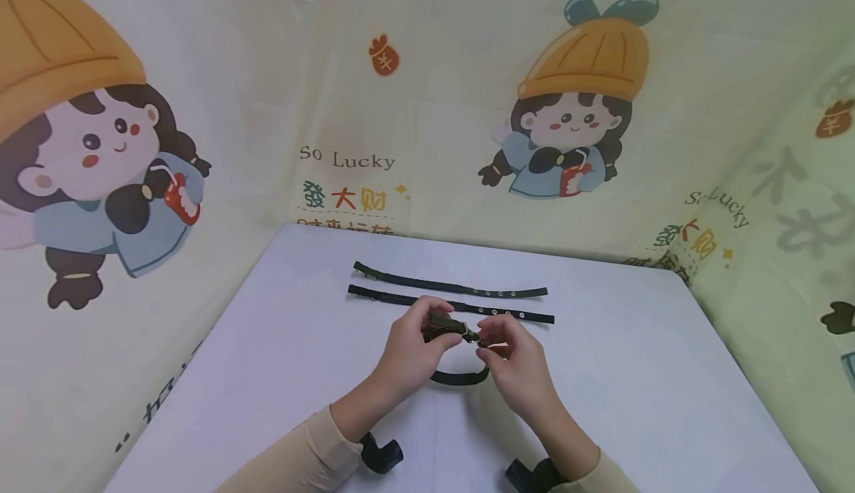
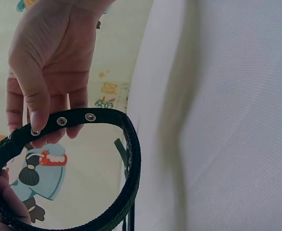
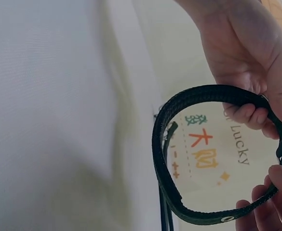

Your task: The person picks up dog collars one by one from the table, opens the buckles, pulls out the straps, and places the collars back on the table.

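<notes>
A dark buckle collar (image 1: 461, 379) is held up over the table, bent round into a loop. My left hand (image 1: 410, 344) grips its buckle end between thumb and fingers. Opposite it, my right hand (image 1: 521, 363) pinches the end with metal eyelets (image 2: 61, 121), thumb on one side and fingers on the other. The metal buckle (image 1: 471, 335) sits between the two hands, and the strap appears to run through it; fingers partly hide this spot. In the right wrist view the loop (image 3: 162, 139) looks closed, with one eyelet (image 3: 227, 219) near the right fingers.
Two more dark collars lie flat, side by side, behind the hands: a farther one (image 1: 427, 283) and a nearer one (image 1: 401, 299). They rest on a white table (image 1: 634, 374). Printed cloth (image 1: 454, 70) hangs behind it. Black devices (image 1: 384, 456) show beneath both wrists.
</notes>
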Demonstrator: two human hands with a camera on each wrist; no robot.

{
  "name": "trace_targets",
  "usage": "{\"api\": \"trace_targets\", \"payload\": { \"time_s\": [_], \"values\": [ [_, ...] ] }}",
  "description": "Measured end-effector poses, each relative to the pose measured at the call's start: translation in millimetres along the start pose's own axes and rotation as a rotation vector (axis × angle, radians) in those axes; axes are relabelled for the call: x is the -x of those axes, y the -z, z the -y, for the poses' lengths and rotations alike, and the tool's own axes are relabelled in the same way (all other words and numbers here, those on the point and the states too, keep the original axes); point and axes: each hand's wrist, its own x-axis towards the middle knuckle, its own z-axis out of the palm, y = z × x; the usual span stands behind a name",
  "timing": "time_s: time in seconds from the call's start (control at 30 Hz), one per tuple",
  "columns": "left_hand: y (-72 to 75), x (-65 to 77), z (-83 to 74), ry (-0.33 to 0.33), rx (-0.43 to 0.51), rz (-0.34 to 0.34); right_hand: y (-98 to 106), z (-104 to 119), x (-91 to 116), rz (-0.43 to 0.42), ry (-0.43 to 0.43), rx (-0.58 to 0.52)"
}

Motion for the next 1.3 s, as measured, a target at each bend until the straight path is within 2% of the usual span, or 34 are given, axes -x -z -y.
{"api": "trace_targets", "payload": {
  "time_s": [0.23, 0.73, 0.9, 1.3],
  "values": [
    [1.7, -0.6, 1.5, -0.025, -0.019, -0.018, 0, -3, 0, -0.01, -0.004, -0.01],
    [2.9, -1.8, 5.7, -0.006, -0.016, -0.025, 1, -9, -2, -0.015, -0.014, -0.033],
    [1.4, -2.2, 5.8, -0.021, -0.036, -0.026, 2, -7, -2, 0.0, -0.002, -0.04],
    [-5.1, 0.3, 1.0, -0.068, -0.094, 0.056, 0, 9, -1, 0.01, 0.01, -0.032]
  ]
}}
